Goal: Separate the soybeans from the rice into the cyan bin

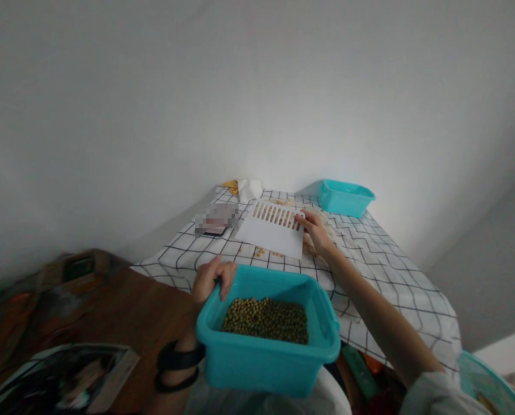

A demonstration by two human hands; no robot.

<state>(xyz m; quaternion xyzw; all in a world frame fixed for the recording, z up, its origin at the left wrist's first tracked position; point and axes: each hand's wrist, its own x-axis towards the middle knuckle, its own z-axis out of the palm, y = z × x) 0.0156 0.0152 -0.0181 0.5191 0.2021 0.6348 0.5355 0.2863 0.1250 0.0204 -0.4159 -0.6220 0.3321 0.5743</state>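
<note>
The left hand (212, 280) clamps the bean tub (266, 364) at its ten-o'clock rim; the right hand (314, 229) touches the slotted board (269, 234) at three o'clock, grip unclear.

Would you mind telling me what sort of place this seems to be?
Likely a room at home: a checked tablecloth against a plain wall, and a plastic tub of green beans.

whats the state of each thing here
near teal tub: held at its rim, part full of green beans
left hand: gripping that rim
right hand: fingertips on the slotted white board
slotted white board: flat on checked cloth
far teal tub: upright on cloth, contents hidden
</note>
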